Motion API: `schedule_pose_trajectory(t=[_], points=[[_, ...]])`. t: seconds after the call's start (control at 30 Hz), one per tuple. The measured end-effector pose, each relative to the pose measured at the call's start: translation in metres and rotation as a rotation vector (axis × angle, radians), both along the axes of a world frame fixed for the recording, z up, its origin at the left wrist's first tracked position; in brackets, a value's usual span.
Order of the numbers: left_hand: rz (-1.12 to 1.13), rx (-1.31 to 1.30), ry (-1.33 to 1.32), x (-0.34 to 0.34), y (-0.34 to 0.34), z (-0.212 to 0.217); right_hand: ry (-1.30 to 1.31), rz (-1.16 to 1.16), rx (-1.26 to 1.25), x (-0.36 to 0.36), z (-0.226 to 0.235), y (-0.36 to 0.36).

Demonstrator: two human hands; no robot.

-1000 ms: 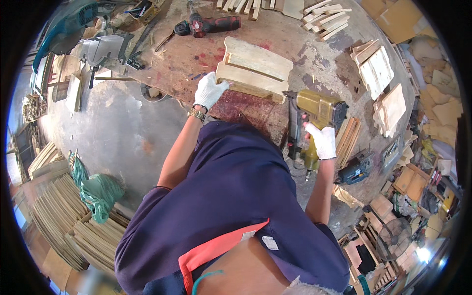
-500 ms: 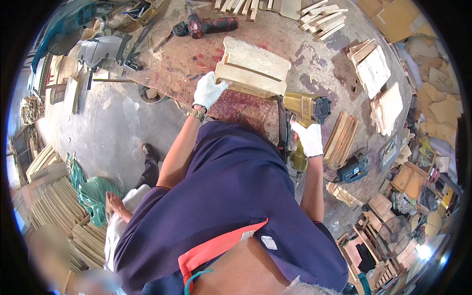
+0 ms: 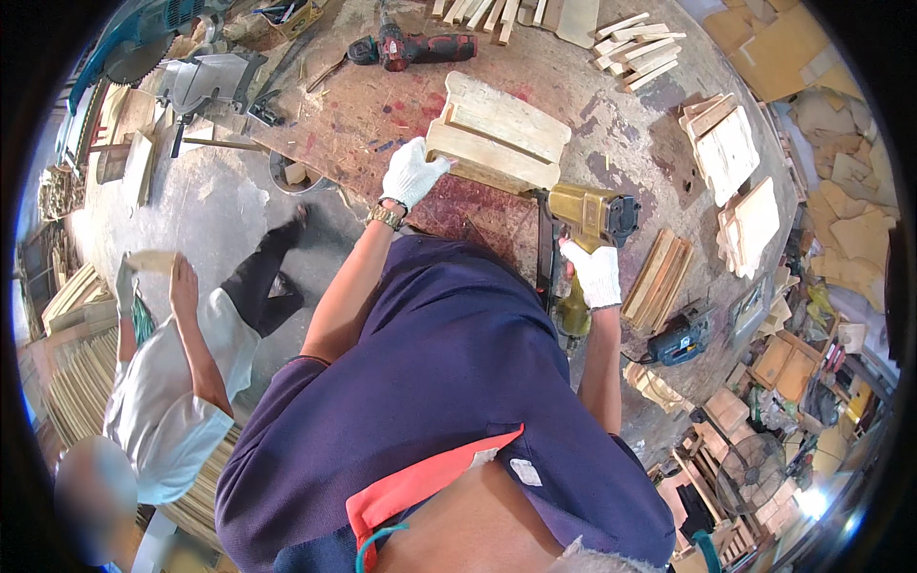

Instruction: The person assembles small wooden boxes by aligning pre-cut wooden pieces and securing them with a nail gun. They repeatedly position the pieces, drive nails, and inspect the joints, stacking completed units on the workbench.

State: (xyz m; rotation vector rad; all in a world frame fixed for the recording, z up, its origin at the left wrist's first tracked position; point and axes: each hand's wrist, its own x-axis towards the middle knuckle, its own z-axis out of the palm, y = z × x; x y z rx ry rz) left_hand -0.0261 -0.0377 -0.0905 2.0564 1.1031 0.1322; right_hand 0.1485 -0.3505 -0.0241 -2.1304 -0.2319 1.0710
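Head view, co-worker (image 3: 167,382) now beside, nail gun (image 3: 585,218) nearer wooden frame (image 3: 497,134)

Woodworking shop. Concrete floor strewn with cut slats (image 3: 638,50), stacked timber (image 3: 69,382), a mitre saw (image 3: 181,72), a cordless drill (image 3: 415,48), a jigsaw (image 3: 676,339); stained plywood bench (image 3: 373,115).

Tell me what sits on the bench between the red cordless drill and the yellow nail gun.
In the head view, the pale wooden slat assembly lies between the red cordless drill and the yellow nail gun. The left hand rests on its near edge; the right hand grips the gun.
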Motion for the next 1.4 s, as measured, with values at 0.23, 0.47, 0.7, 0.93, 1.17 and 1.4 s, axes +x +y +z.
schedule_pose_trajectory(t=[0.23,0.47,0.7,0.93,1.17,1.4], points=[[-0.002,0.019,0.034,0.0,0.0,0.0,0.044,-0.013,0.21,-0.008,0.024,0.014],[-0.056,0.074,0.017,0.0,0.0,0.008,0.043,0.134,0.14,-0.015,0.038,0.038],[-0.095,0.16,-0.048,-0.002,-0.005,0.005,0.046,0.132,0.178,-0.018,0.042,0.048],[-0.136,0.189,0.013,-0.003,-0.008,0.015,0.078,0.176,0.26,-0.027,0.054,0.072],[-0.118,0.136,0.057,-0.003,-0.008,0.024,-0.183,0.326,0.281,-0.031,0.045,0.075],[-0.214,0.319,-0.017,-0.015,0.01,0.097,-0.117,-0.051,0.18,-0.029,0.059,0.027]])
